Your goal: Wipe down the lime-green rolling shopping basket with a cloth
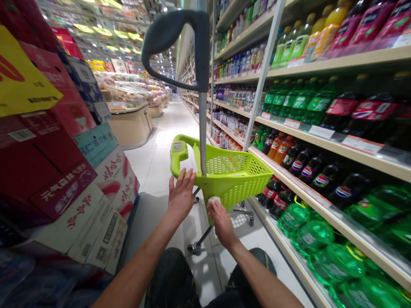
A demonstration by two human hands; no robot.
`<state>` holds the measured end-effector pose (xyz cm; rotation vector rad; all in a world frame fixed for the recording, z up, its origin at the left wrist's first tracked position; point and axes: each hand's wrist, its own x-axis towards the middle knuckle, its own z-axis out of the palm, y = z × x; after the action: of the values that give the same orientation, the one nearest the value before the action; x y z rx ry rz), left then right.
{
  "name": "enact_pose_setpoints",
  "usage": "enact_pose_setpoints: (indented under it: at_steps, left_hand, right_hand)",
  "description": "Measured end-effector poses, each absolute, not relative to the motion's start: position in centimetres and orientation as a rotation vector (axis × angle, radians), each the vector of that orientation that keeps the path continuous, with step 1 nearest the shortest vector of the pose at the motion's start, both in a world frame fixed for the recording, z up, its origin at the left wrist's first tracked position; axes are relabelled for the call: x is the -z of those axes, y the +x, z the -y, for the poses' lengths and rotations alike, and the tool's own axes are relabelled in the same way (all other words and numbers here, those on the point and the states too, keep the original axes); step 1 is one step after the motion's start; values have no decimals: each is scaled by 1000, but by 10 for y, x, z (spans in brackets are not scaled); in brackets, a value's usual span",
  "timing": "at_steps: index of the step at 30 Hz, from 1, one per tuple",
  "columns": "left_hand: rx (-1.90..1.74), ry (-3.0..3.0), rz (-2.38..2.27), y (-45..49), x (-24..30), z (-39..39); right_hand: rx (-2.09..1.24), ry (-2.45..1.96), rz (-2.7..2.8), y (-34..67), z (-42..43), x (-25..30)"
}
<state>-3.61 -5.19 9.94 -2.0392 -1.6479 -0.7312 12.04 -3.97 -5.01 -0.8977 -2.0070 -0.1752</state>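
A lime-green shopping cart basket (248, 188) with a perforated wall stands in front of me on a wheeled frame. My left hand (182, 194) rests against its left corner, fingers stretched out and lying on the plastic. In my right hand (222, 220) is a crumpled whitish cloth (214, 200), pinched and pressed to the lower outside of the basket. Above rises a metal pole (202, 124) topped by a dark grey loop handle (201, 55). A caster wheel (194, 248) shows on the tiled floor between my knees.
Shelves (346, 152) of soda bottles line the right side close to the basket. Large green bottles (310, 237) stand at the bottom. Stacked drink cartons (115, 175) rise on the left. Down the aisle floor (171, 115) is a round-cornered display counter (130, 126).
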Motion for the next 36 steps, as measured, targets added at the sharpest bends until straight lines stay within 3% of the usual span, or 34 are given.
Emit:
enact_pose_setpoints:
  at_steps: [11,17,19,26,36]
  left_hand:
    - [835,-2049,1634,-40,-108,46]
    - [887,-2007,1663,-43,-110,38]
    - [896,-2031,1633,-43,-111,39]
    - [1002,-2068,1563,-40,-105,49]
    - [959,-2043,1617,-62,-111,37]
  right_hand:
    - [93,-764,1933,107,36,-4]
    - [282,-630,1839,94,7,-119]
    - [342,-585,1875,91,-9,-135]
    - [327,-488,2012,105,-9,-75]
    - [-39,-615,1864,95,12,-86]
